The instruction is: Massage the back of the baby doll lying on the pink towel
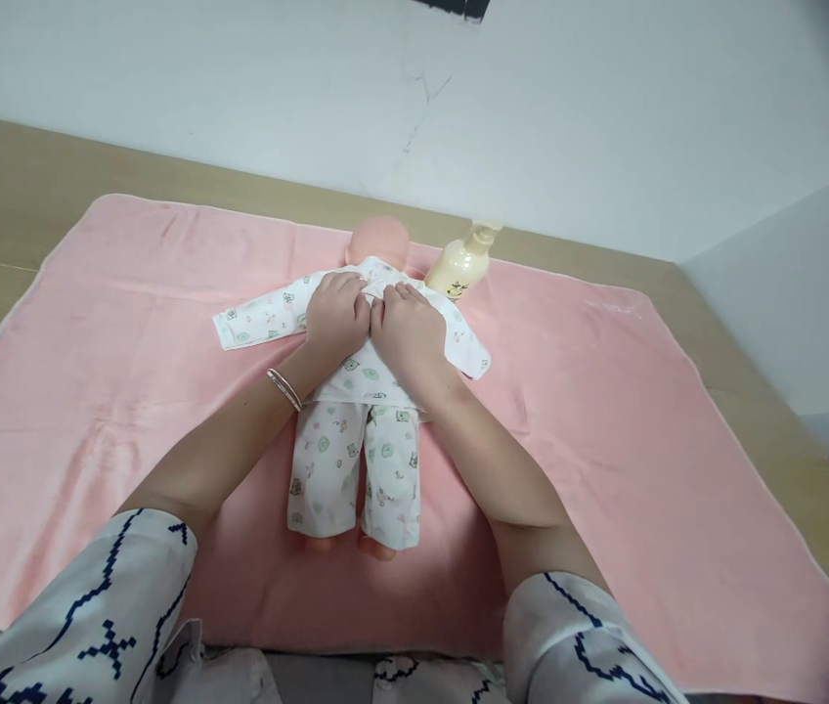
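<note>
A baby doll lies stretched out, with its smooth head [378,243] toward the wall and its feet toward me. It is dressed in a white patterned shirt [363,379] and matching trousers [327,469]. Which way the face points I cannot tell. My left hand [337,315] and my right hand [409,330] meet at the upper middle of the shirt, just below the neck. Both have bent fingers closed on the shirt cloth, and the fingertips are partly hidden. The sleeves spread out to both sides. A cream pump bottle [460,264] lies tilted beside the doll's right-hand shoulder in view.
Under the doll a pink blanket [605,420] covers most of the wooden table [40,181]. A white wall [239,88] stands behind the table's far edge. To the right, the table edge runs toward me.
</note>
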Demonstrator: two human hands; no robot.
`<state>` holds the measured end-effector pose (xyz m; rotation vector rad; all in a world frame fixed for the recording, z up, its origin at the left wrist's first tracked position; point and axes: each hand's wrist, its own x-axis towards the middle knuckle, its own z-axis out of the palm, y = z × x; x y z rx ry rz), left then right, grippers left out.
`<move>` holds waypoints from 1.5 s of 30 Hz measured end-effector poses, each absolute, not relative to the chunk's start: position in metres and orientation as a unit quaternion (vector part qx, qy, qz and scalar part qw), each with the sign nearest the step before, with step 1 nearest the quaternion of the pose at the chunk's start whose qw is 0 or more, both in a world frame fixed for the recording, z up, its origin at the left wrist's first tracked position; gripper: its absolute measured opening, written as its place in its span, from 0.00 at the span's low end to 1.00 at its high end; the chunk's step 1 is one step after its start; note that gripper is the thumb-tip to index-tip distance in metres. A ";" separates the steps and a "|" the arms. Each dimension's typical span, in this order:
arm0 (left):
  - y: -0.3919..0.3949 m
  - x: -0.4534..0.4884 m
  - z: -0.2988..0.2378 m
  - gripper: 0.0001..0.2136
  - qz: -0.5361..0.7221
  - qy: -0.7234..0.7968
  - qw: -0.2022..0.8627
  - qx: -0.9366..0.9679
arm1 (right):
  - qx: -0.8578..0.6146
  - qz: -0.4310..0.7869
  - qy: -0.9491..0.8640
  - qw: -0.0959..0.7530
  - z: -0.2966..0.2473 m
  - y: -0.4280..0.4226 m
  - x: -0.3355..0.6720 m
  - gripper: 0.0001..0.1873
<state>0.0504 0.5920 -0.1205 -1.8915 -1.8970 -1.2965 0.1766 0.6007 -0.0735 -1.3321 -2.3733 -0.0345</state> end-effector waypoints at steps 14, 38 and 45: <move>0.599 0.049 -0.124 0.20 -0.398 -0.676 0.045 -0.619 | -0.477 0.076 -0.852 0.205 -0.082 0.633 0.183 0.29; 0.603 0.042 -0.116 0.23 -0.347 -0.648 0.008 -0.678 | -0.426 0.144 -0.866 0.221 -0.094 0.659 0.189 0.32; 0.597 0.044 -0.114 0.14 -0.395 -0.627 0.069 -0.668 | -0.435 0.039 -0.867 0.240 -0.079 0.626 0.181 0.21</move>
